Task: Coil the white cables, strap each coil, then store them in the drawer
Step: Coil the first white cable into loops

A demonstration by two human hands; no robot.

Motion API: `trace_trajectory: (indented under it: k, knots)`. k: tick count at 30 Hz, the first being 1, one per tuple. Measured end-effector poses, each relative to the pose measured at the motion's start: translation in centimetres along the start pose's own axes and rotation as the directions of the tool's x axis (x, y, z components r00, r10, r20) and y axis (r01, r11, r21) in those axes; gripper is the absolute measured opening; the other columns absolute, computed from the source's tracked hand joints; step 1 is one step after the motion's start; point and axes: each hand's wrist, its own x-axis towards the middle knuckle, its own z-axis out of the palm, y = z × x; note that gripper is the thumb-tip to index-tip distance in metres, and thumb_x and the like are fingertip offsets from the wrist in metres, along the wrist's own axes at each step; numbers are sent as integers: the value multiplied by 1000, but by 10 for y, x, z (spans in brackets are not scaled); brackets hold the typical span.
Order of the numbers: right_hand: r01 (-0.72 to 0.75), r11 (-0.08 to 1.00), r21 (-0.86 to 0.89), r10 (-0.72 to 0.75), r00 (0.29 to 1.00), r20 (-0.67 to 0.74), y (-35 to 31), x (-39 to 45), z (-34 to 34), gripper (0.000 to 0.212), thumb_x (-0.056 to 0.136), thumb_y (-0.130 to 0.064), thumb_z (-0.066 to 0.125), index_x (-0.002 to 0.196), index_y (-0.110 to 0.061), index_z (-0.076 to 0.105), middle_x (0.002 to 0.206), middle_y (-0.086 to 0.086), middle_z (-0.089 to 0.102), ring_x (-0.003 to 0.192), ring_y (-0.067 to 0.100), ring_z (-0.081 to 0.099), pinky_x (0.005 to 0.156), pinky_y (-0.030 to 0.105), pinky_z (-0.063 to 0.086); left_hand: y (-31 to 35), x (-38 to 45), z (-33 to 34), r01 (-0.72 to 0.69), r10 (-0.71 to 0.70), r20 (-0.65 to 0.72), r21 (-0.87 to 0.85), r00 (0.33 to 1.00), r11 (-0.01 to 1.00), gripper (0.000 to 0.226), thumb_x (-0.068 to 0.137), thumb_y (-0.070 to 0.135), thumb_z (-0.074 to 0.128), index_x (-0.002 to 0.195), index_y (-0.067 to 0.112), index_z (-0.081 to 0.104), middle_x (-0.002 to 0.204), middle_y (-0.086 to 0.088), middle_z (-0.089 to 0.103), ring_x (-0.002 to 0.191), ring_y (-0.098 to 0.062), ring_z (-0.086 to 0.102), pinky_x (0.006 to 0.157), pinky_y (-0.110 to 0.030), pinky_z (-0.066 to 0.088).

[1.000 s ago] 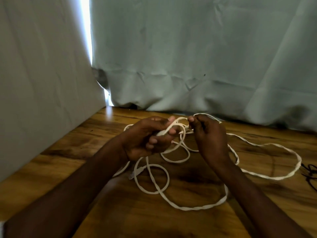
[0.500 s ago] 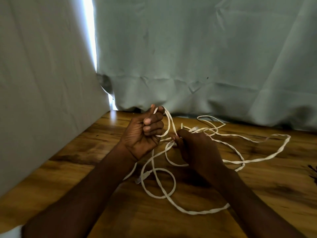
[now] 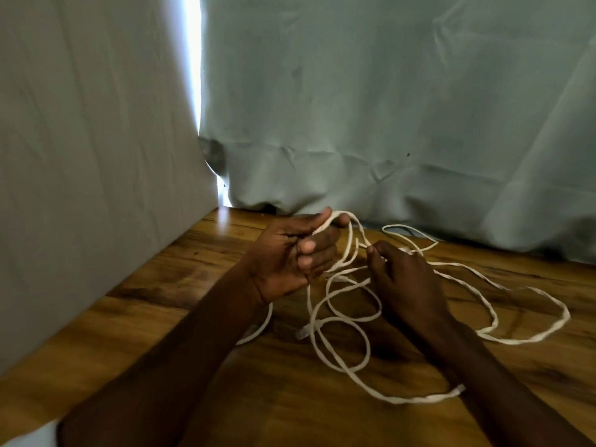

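A long white cable [image 3: 351, 369] lies in loose loops on the wooden table [image 3: 193, 350], trailing far to the right. My left hand [image 3: 290, 256] is raised above the table, palm toward me, with its fingers curled around several strands that hang over the fingertips. Just to its right, my right hand [image 3: 406, 282] pinches a strand of the same cable between thumb and fingers, low over the loops. One cable end with a plug [image 3: 303, 333] rests on the table below my left hand. No strap or drawer is in view.
A pale green cloth [image 3: 387, 108] hangs behind the table's far edge. A grey-white sheet [image 3: 90, 156] covers the left side along the table's left edge. A bright gap [image 3: 195, 75] shows between them.
My left hand has lifted and turned palm toward me with cable looped over its fingers. My right hand has dropped lower and to the right along the cable. The loose loops have shifted.
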Motion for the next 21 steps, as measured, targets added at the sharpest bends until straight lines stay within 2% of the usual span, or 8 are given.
trace_trajectory:
  k: [4,8,11,13,17,19,21]
  knots:
    - [-24,1000,-15,23,998,-51,3,2,2,36,107,-53,33,97,-33,62,70,-9,62,64,10,58,54,29,37,-2,3,2,57,-57,69,-9,996,998,32,108,19,33,102,4,60,50,5,46,37,-7,39,41,-21,23]
    - [-24,1000,-12,23,997,-70,3,0,0,39,107,-54,32,103,-32,65,70,-9,64,63,10,59,57,34,51,-1,4,3,0,0,14,-24,1000,1000,33,110,19,28,101,4,57,52,4,46,39,-7,41,40,-20,27]
    - [1,1000,-7,-2,995,-96,2,-1,-3,37,106,-52,37,103,-32,68,67,-10,63,59,7,57,52,28,42,-3,6,2,-44,38,-67,-86,997,995,31,108,20,30,102,6,56,57,4,49,45,-8,45,43,-19,38]
    - [-6,1000,-18,3,991,-130,1,-2,-5,34,106,-47,42,101,-29,71,64,-8,62,56,8,55,51,27,35,-3,7,-1,-32,26,-65,-84,998,996,30,107,21,31,102,7,57,59,4,49,46,-8,46,44,-19,37]
    - [-105,994,-2,101,965,-244,9,2,-9,33,105,-40,49,92,-22,74,64,0,64,56,17,54,54,29,31,-9,5,0,101,-100,-31,56,995,993,31,108,22,30,103,7,57,58,4,50,45,-7,45,49,-23,21]
    - [-154,986,65,166,951,-262,14,6,-13,35,103,-39,49,82,-22,70,62,-1,58,61,23,57,57,31,30,-15,4,3,165,-165,-15,27,986,986,33,109,22,30,102,6,58,59,3,51,45,-7,46,50,-22,24]
    - [-180,976,121,208,934,-290,17,8,-19,33,102,-40,49,75,-26,61,62,-5,53,64,22,57,59,31,29,-21,4,8,217,-217,10,0,976,976,34,108,22,32,102,4,61,61,1,54,49,-9,50,51,-20,34]
